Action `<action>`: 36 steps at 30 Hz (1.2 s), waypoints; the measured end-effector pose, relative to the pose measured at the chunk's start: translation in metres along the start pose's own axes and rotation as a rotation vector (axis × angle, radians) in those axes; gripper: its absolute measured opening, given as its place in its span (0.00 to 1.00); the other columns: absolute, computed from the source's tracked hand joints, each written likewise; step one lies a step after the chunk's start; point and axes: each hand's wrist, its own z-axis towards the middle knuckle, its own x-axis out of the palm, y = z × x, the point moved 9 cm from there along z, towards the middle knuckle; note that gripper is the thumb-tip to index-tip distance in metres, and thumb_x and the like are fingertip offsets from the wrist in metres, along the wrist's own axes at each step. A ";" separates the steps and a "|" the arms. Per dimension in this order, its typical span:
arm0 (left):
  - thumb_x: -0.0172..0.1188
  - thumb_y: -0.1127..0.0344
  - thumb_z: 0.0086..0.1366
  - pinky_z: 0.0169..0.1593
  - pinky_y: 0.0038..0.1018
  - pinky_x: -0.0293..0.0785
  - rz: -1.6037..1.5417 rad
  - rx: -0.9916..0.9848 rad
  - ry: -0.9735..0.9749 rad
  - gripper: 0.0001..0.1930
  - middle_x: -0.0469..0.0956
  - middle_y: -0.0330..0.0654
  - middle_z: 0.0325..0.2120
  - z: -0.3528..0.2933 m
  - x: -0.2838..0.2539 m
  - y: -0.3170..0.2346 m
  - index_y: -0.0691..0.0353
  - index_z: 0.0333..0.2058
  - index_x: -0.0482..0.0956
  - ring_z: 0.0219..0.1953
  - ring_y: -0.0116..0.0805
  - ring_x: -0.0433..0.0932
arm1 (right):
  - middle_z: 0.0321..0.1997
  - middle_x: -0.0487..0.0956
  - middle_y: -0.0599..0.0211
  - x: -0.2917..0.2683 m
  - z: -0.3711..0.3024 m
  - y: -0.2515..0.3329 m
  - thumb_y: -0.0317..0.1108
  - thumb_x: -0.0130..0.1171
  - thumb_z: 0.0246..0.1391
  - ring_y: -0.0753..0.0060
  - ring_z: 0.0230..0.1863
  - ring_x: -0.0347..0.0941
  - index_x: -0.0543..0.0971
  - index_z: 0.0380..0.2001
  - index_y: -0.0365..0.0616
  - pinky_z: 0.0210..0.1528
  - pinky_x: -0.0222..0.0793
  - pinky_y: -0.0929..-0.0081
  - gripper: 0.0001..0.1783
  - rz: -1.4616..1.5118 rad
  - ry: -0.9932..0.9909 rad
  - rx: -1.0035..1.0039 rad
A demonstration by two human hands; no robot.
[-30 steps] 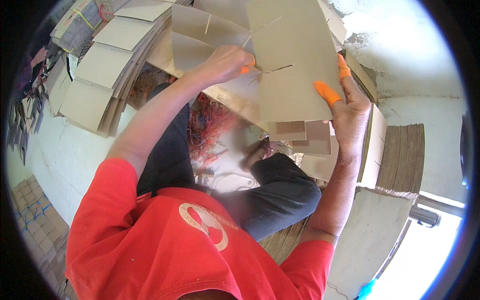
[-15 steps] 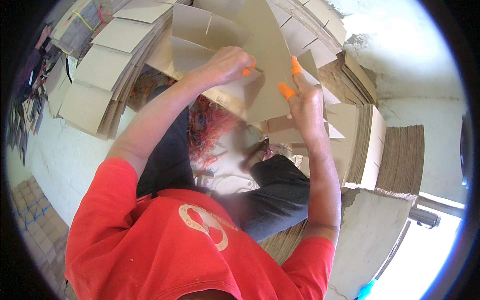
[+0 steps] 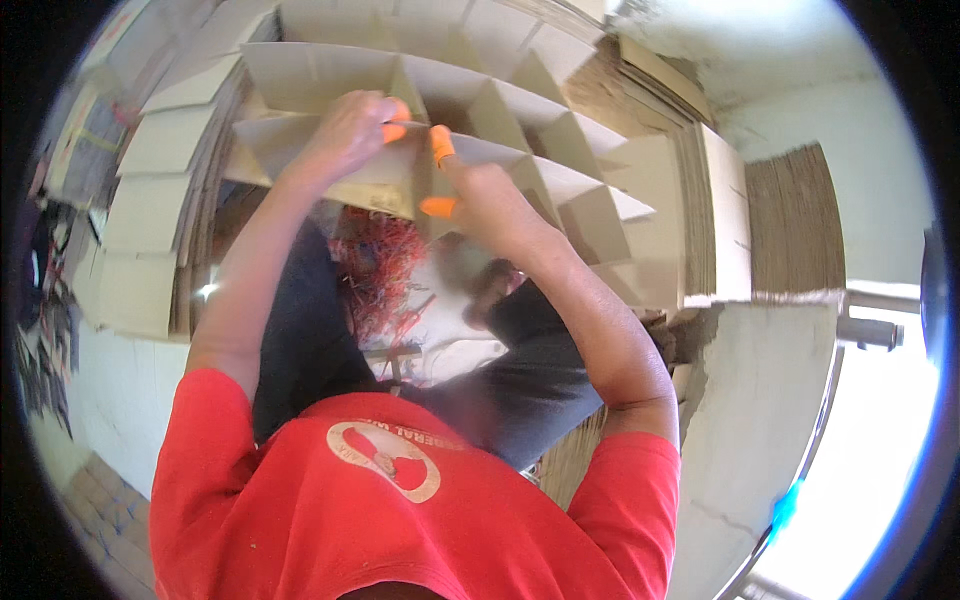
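Note:
A grid of interlocking cardboard divider strips (image 3: 455, 90) stands upright on a wooden board (image 3: 375, 196) ahead of me. My left hand (image 3: 355, 130) is closed on the upper edge of the nearest long strip (image 3: 290, 135), thumb and finger pinching it. Just right of it, my right hand (image 3: 490, 200) grips a short cross strip (image 3: 420, 170) where it meets that long strip. Orange covers sit on the thumb and forefinger of both hands. The lower part of the cross strip is partly hidden by my right hand.
Stacked slotted cardboard sheets (image 3: 160, 190) stand on the left. More cardboard stacks (image 3: 795, 225) rest on the right by the pale wall (image 3: 830, 130). Red shredded strands (image 3: 375, 265) lie on the floor between my legs. A bright opening is at the lower right.
The cardboard piece held tilted over the grid now sits down among the other strips. Both hands have moved left and closer together, and the view has shifted.

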 end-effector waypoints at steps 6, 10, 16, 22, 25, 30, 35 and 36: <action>0.66 0.70 0.53 0.36 0.37 0.72 -0.007 -0.063 -0.008 0.10 0.77 0.49 0.27 -0.001 -0.009 -0.007 0.63 0.35 0.82 0.31 0.48 0.78 | 0.51 0.78 0.61 -0.133 -0.131 -0.165 0.43 0.62 0.55 0.55 0.50 0.73 0.75 0.54 0.53 0.48 0.72 0.62 0.23 -0.611 -0.635 0.503; 0.66 0.69 0.54 0.35 0.36 0.71 -0.002 -0.071 -0.025 0.11 0.77 0.49 0.27 -0.004 -0.009 -0.005 0.63 0.37 0.82 0.30 0.47 0.78 | 0.70 0.59 0.58 -0.178 -0.267 -0.293 0.73 0.59 0.41 0.53 0.70 0.53 0.65 0.63 0.44 0.64 0.53 0.43 0.55 -0.891 -0.483 1.258; 0.66 0.69 0.54 0.34 0.35 0.72 0.034 -0.047 -0.029 0.11 0.77 0.48 0.27 -0.003 -0.010 -0.005 0.63 0.37 0.83 0.29 0.46 0.78 | 0.37 0.80 0.43 -0.152 -0.286 -0.343 0.57 0.62 0.49 0.41 0.42 0.76 0.82 0.30 0.36 0.44 0.70 0.51 0.29 -0.685 -0.150 1.042; 0.67 0.68 0.53 0.35 0.36 0.72 0.081 -0.052 -0.057 0.12 0.77 0.47 0.27 -0.007 -0.020 -0.010 0.61 0.38 0.83 0.30 0.45 0.78 | 0.27 0.79 0.46 -0.198 -0.295 -0.333 0.46 0.70 0.44 0.50 0.28 0.76 0.81 0.23 0.37 0.33 0.69 0.57 0.19 -0.550 -0.375 0.815; 0.67 0.66 0.54 0.37 0.37 0.73 0.089 -0.083 -0.057 0.13 0.77 0.46 0.28 -0.014 -0.030 -0.002 0.59 0.39 0.82 0.32 0.45 0.77 | 0.19 0.76 0.50 -0.224 -0.306 -0.327 0.43 0.65 0.51 0.57 0.22 0.69 0.80 0.23 0.35 0.31 0.67 0.59 0.19 -0.269 -0.576 0.751; 0.67 0.64 0.53 0.40 0.35 0.72 0.165 -0.031 -0.176 0.17 0.78 0.43 0.29 -0.031 -0.069 0.004 0.61 0.42 0.81 0.35 0.42 0.76 | 0.20 0.75 0.57 -0.267 -0.234 -0.235 0.26 0.54 0.58 0.70 0.16 0.67 0.79 0.42 0.39 0.19 0.64 0.65 0.10 -0.896 -0.551 0.726; 0.69 0.63 0.50 0.41 0.35 0.71 0.466 0.043 -0.310 0.18 0.79 0.42 0.32 -0.058 -0.103 0.027 0.58 0.41 0.82 0.35 0.40 0.76 | 0.38 0.84 0.57 -0.277 -0.134 -0.057 0.22 0.61 0.53 0.75 0.32 0.79 0.76 0.53 0.36 0.32 0.76 0.79 0.22 -0.043 -0.912 0.193; 0.69 0.63 0.49 0.41 0.36 0.70 0.462 0.043 -0.341 0.17 0.80 0.43 0.32 -0.059 -0.099 0.035 0.57 0.39 0.83 0.34 0.40 0.76 | 0.42 0.83 0.54 -0.270 -0.120 -0.036 0.21 0.62 0.51 0.73 0.36 0.80 0.76 0.53 0.34 0.36 0.77 0.80 0.23 0.114 -0.931 0.143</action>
